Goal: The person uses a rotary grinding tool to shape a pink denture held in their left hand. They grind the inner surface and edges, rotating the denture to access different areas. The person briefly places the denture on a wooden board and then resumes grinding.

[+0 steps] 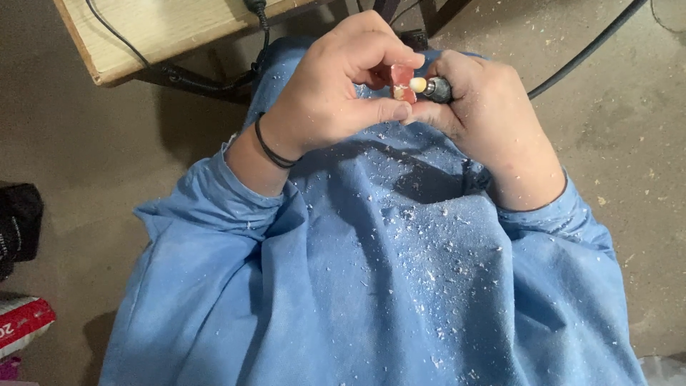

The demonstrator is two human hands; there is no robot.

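pinching a small pink piece point(401, 76) between thumb and curled fingertips, the left hand point(336, 86) holds it up over the lap, fingers closed tight around it so only its right face and a pale lower corner show. right hand point(486, 114) closed around a dark rotary handpiece point(437, 89), fist-like grip, thumb side hidden from this view. pale rounded bit point(418, 85) at the tool's tip touches, or sits just against, the exposed face of the pink piece.

key relation: the piece lies to the left of the bit, the tool's long axis runs roughly level, right to left, pointing straight into it. left hand is the one on the piece; right hand reaches it only through the bit. the two hands are pressed close, fingertips nearly meeting below the contact point.

outward: thin black band point(271, 150) on the left wrist. blue smock point(371, 271) across the lap, sprinkled with white shavings, thickest right of centre. black cable point(593, 46) trails off up and right over the dusty floor point(71, 157). corner of a light wooden bench point(136, 36) at upper left, cords hanging from it. dark bag point(18, 221) and a red-and-white packet point(21, 322) at the left edge.
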